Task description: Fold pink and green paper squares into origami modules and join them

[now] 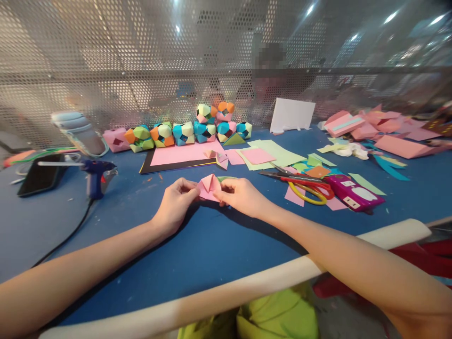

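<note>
A folded pink paper piece (209, 185) is held between my two hands, a little above the blue table. My left hand (178, 202) pinches its left edge between thumb and fingers. On the other side, my right hand (242, 195) grips the right edge, with some green paper (226, 178) showing behind its fingers. Whether the green is joined to the pink cannot be made out. Just beyond the hands lies another folded pink paper piece (221, 160), beside a pink sheet (183, 153) on a black board.
Several folded paper balls (183, 133) line the back by the perforated metal screen (141, 56). At left are a blue glue gun (94, 176), a phone (41, 174) and a bottle (79, 132). Scissors (293, 177), a purple packet (355, 193) and paper scraps (388, 127) lie right.
</note>
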The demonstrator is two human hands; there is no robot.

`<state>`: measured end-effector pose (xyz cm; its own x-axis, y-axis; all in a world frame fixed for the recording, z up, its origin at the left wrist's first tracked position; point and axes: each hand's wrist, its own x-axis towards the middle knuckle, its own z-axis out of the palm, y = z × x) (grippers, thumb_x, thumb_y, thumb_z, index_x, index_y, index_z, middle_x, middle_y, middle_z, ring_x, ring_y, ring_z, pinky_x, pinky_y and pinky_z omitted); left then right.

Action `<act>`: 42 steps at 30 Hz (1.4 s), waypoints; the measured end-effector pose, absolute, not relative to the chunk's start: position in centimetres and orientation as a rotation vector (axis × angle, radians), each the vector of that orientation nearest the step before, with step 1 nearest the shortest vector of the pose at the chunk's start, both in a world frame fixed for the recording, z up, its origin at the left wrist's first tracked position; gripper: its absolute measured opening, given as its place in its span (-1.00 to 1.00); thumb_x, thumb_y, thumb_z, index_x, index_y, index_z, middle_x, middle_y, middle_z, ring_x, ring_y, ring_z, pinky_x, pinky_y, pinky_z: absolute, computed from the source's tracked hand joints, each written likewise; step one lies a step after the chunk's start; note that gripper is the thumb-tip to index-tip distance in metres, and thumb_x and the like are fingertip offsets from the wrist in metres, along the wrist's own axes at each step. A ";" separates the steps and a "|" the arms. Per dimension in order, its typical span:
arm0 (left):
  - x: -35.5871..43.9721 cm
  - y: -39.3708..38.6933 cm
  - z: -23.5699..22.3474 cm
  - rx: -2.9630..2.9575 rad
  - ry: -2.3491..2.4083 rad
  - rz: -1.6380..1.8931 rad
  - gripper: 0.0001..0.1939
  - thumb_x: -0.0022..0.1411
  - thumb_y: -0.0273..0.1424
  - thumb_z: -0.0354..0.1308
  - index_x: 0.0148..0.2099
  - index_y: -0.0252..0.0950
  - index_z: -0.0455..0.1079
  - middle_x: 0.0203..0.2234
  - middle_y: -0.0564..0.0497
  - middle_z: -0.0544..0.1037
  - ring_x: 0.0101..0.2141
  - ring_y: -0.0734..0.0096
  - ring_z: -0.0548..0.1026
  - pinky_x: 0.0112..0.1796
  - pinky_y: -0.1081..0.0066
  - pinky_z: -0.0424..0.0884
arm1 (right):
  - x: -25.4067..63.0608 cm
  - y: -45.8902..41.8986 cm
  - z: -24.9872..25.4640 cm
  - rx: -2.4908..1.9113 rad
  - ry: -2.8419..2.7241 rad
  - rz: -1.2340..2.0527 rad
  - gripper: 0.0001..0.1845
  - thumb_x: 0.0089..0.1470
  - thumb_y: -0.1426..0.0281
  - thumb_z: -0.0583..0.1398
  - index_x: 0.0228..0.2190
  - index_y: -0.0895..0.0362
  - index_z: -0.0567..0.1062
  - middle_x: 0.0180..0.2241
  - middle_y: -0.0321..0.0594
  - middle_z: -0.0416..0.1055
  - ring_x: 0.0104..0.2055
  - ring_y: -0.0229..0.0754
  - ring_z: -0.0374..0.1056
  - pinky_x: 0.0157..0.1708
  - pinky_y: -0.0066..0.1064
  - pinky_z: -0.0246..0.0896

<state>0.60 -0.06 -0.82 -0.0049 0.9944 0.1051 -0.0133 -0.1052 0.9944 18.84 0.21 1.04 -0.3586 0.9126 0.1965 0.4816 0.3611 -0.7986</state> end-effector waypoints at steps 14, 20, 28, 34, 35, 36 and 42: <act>1.0 -1.1 -0.3 1.404 0.972 1.001 -0.61 0.12 -0.18 0.22 -0.05 -0.28 0.45 -0.33 0.03 0.54 -0.42 0.45 0.48 -0.27 0.35 0.48 | 18.8 0.0 0.9 -1.185 -2.076 0.583 -0.73 0.07 0.53 0.11 -0.64 0.19 0.39 -0.62 -0.34 0.28 -0.54 -0.36 0.14 -0.48 -0.47 -0.02; 0.8 -1.1 -0.3 1.498 0.994 0.999 -0.68 0.20 -0.17 0.15 -0.21 -0.32 0.54 -0.44 0.02 0.55 -0.44 0.45 0.45 -0.33 0.45 0.42 | 18.6 0.0 0.8 -0.998 -2.077 0.510 -0.61 0.19 0.46 0.08 -0.66 0.19 0.34 -0.61 -0.35 0.19 -0.51 -0.36 0.12 -0.46 -0.48 -0.01; 0.8 -1.1 -0.3 1.490 1.052 1.004 -0.69 0.14 -0.17 0.20 -0.30 -0.32 0.58 -0.50 0.04 0.56 -0.47 0.44 0.44 -0.37 0.46 0.38 | 18.3 -0.1 0.3 -0.960 -2.025 0.480 -0.58 0.19 0.34 0.14 -0.67 0.19 0.47 -0.66 -0.33 0.30 -0.54 -0.36 0.14 -0.49 -0.46 0.02; 0.8 -1.1 -0.2 1.538 1.140 1.015 -0.70 0.07 -0.17 0.24 -0.36 -0.33 0.59 -0.51 0.03 0.58 -0.45 0.41 0.42 -0.37 0.47 0.31 | 18.4 -0.3 0.6 -1.008 -2.021 0.587 -0.74 0.09 0.48 0.19 -0.60 0.19 0.55 -0.62 -0.33 0.40 -0.52 -0.36 0.23 -0.50 -0.49 0.07; 0.8 -1.1 -0.2 1.546 1.144 1.011 -0.70 0.08 -0.17 0.24 -0.36 -0.33 0.59 -0.49 0.03 0.59 -0.43 0.40 0.43 -0.36 0.47 0.30 | 18.4 -0.3 0.6 -1.012 -2.024 0.590 -0.74 0.09 0.49 0.19 -0.61 0.19 0.55 -0.62 -0.34 0.40 -0.53 -0.36 0.23 -0.50 -0.49 0.06; 0.8 -1.1 -0.2 1.556 1.145 1.007 -0.70 0.08 -0.17 0.24 -0.35 -0.32 0.59 -0.46 0.03 0.60 -0.42 0.40 0.43 -0.36 0.47 0.30 | 18.5 -0.2 0.6 -1.015 -2.025 0.592 -0.73 0.08 0.49 0.19 -0.62 0.19 0.54 -0.63 -0.34 0.39 -0.53 -0.37 0.23 -0.50 -0.49 0.06; 0.8 -1.0 -0.3 1.582 1.099 1.055 -0.70 0.12 -0.18 0.21 -0.19 -0.25 0.58 -0.27 0.02 0.63 -0.24 0.32 0.48 -0.18 0.43 0.33 | 18.8 -0.1 0.5 -1.012 -2.058 0.619 -0.64 0.11 0.45 0.17 -0.68 0.21 0.50 -0.67 -0.32 0.39 -0.56 -0.36 0.21 -0.52 -0.49 0.05</act>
